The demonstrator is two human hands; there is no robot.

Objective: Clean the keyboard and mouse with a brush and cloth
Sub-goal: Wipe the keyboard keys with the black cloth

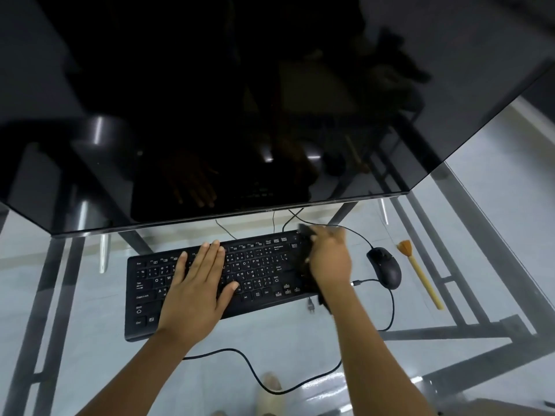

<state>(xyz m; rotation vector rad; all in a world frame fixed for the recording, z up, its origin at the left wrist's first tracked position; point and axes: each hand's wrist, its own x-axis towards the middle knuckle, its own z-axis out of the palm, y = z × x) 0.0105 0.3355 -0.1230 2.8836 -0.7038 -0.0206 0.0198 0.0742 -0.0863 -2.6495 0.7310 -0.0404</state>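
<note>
1. Where the glass table [300, 343] carries the set, a black keyboard [255, 265] lies flat at its centre, long edge toward the person, white legends on the keys.
2. Left hand [198, 283]: laid palm-down on the left and middle keys, fingers straight and close together, thumb spread out to the right; it holds nothing and rests flat on the keyboard.
3. Right hand [329, 259]: over the right end of the keyboard, fingers curled round a dark cloth [303, 253]. The hand and cloth are blurred, so the exact finger positions cannot be told.
4. Cloth: black, bunched in the right hand; one part shows above the hand at the keyboard's far right corner, another hangs below the wrist at the near right edge. It lies against the keys at the right end.
5. Mouse [386, 267]: black, on the table just right of the keyboard, apart from the right hand, untouched. Its cable runs from its far end toward the monitor.
6. Brush [420, 273]: pale wooden handle, orange-brown bristles at the far end; lies flat on the table right of the mouse, near it but not touching, handle angled toward the near right.
7. Monitor [240, 100]: large, dark, unlit, standing behind the keyboard; its screen reflects the hands faintly.
8. Black cable [249, 364]: loops across the glass near the person, curving up toward the mouse side.
9. Grey table frame [468, 235] and pale floor show through the glass.
</note>
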